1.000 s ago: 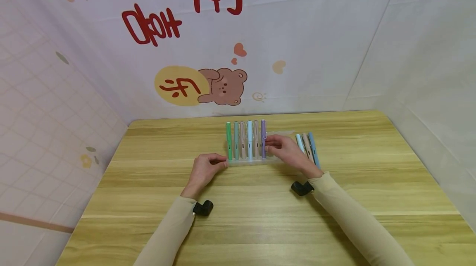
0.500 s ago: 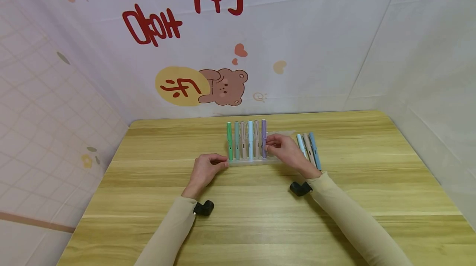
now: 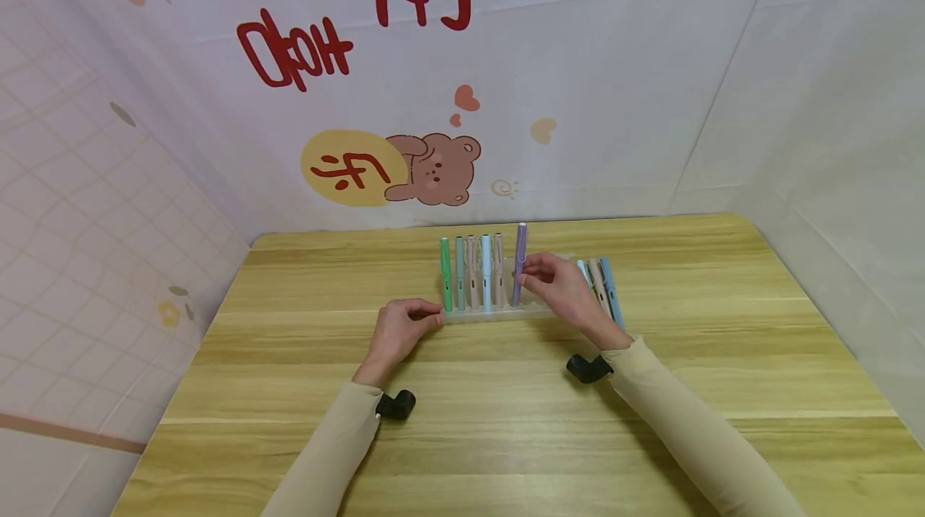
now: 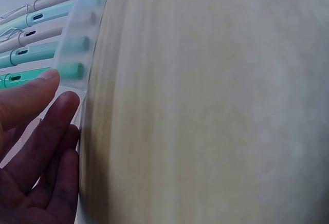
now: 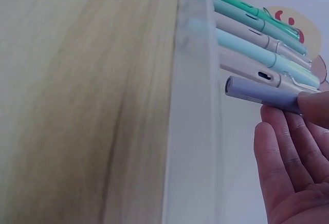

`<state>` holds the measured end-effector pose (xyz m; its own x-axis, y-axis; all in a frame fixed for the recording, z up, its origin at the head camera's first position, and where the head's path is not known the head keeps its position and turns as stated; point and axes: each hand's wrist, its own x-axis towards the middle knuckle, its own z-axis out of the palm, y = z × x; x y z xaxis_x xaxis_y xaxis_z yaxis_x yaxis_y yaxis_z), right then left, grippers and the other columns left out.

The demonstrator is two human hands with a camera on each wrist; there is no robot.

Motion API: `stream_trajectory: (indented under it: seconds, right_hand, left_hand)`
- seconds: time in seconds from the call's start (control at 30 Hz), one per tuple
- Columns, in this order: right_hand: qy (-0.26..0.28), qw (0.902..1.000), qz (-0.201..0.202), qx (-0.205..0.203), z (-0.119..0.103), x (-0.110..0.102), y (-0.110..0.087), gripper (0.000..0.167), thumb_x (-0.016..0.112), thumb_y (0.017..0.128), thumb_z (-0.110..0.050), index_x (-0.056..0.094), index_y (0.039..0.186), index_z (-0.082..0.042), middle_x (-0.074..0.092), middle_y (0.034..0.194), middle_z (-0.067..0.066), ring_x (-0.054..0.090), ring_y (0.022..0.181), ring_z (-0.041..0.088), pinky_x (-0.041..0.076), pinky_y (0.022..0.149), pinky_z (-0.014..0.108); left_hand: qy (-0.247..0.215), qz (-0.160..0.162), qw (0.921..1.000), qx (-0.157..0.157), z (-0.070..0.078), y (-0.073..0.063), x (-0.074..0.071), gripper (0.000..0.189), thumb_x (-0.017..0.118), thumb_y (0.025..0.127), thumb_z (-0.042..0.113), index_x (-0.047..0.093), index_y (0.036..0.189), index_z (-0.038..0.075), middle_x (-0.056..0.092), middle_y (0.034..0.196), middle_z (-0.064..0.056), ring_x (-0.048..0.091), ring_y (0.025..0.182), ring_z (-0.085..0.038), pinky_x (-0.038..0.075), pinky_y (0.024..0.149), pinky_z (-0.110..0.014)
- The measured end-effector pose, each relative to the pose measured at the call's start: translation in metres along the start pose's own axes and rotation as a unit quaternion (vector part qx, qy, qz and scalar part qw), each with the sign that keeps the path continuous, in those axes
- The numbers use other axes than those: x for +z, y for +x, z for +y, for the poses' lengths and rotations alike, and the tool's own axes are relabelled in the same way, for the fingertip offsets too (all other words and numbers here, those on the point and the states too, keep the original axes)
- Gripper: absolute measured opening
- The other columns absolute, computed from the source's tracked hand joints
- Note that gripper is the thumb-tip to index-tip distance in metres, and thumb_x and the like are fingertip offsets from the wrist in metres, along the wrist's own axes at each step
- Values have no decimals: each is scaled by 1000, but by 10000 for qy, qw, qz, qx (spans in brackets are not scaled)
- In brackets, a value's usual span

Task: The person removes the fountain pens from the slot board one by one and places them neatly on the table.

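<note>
In the head view, my right hand (image 3: 560,284) pinches a purple capped fountain pen (image 3: 520,256) between thumb and fingers. The pen stands almost upright, and its lower end (image 5: 241,90) shows free of the front lip in the right wrist view. My left hand (image 3: 397,336) holds the left end of a clear pen stand (image 3: 470,316) with thumb and fingertips. Several pens lean side by side in that stand: a bright green pen (image 3: 446,276), a grey-green pen (image 3: 459,276), two beige-pink ones and a light blue pen (image 3: 486,276) between those two.
Right of the stand, partly behind my right wrist, lie a light blue pen (image 3: 584,274), a beige pen (image 3: 599,284) and a blue pen (image 3: 611,292). The wooden table (image 3: 477,437) meets a printed cloth wall (image 3: 614,99) at its back edge.
My right hand has lifted the purple pen from its place in the row and shifted it slightly right. The left hand stays at the stand's left end.
</note>
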<state>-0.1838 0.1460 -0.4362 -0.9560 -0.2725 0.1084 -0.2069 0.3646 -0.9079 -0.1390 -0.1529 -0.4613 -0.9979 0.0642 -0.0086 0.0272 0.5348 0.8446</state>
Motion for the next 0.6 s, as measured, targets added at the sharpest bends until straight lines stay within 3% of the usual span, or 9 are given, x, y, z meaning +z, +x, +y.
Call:
stream_trajectory:
  seconds: [0.6]
  right_hand:
    - [8, 9999, 111, -87, -4, -15, -16, 30, 71, 101, -18, 68, 123, 2, 74, 115, 15, 72, 104, 28, 56, 85, 23]
  left_hand:
    - [-48, 30, 10000, 33, -1, -1, 0, 11, 81, 90, 11, 84, 102, 10, 78, 101, -3, 71, 101, -22, 56, 91, -43]
